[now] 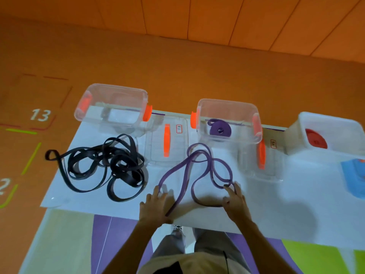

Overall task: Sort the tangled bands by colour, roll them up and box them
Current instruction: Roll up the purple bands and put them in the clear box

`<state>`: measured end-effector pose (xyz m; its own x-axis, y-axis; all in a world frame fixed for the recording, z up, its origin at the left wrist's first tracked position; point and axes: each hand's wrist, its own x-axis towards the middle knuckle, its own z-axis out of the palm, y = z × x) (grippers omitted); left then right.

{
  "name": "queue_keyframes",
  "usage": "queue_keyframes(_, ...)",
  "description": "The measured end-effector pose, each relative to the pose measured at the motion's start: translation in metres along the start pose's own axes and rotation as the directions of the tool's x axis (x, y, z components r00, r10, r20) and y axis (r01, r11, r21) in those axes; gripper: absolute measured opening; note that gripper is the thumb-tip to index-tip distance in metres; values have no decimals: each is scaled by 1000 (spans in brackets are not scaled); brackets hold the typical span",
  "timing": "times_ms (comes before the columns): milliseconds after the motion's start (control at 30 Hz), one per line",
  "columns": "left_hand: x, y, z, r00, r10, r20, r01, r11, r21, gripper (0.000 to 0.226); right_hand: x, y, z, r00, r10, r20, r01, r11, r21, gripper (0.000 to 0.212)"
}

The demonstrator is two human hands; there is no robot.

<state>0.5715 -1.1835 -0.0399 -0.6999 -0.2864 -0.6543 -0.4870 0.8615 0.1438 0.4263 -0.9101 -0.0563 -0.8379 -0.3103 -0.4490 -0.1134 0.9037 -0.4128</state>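
A loose purple band (197,175) lies in loops on the white table (276,204), in front of the middle clear box (227,107). That box holds a rolled purple band (220,130). My left hand (156,204) lies flat on the band's near left end, fingers spread. At the band's right loop, my right hand (234,198) touches it with spread fingers. A tangle of black bands (104,165) lies at the left, before an empty clear box (110,99). The white box (325,125) at the right holds a rolled red band (316,139).
Two clear lids with orange handles, one (166,141) left of the purple band and one (261,155) right of it, lie flat on the table. A blue object (353,175) sits at the right edge. Orange floor with marked numbers surrounds the table.
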Motion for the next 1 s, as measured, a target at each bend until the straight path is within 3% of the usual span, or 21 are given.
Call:
queue_keyframes(67, -3, 0, 13, 997, -12, -79, 12, 1000, -3, 89, -1, 0, -1, 1000, 14, 4, -14, 1000, -2, 50)
queue_keyframes(200, -3, -10, 31, 983, 8, -182, -40, 984, -173, 40, -6, -7, 1, 999, 36, -41, -34, 998, 47, 50)
queue_keyframes(333, 0, -17, 16, 941, 4, -338, -93, 964, -250, 16, -4, -22, 0, 992, 15, -128, 2, 991, 133, 40)
queue_keyframes(467, 0, -11, -19, 885, -6, -466, -207, 891, -404, 24, 0, -39, -5, 986, -1, -169, 31, 984, 176, 31)
queue_keyframes(633, -13, 9, -71, 745, 65, -664, -509, 698, -504, 42, 6, -74, -25, 980, -129, -152, 159, 967, 201, 22)
queue_keyframes(733, -22, 28, -100, 700, 52, -712, -618, 544, -567, 58, 7, -104, -54, 962, -213, -170, 251, 936, 245, 16)
queue_keyframes(900, -29, 62, -131, 676, -21, -737, -700, 297, -650, 66, -18, -153, -117, 895, -341, -288, 447, 683, 578, 23)
queue_keyframes(1000, -33, 86, -141, 658, -66, -750, -709, 280, -647, 47, -38, -166, -139, 833, -367, -414, 552, 609, 570, 31)
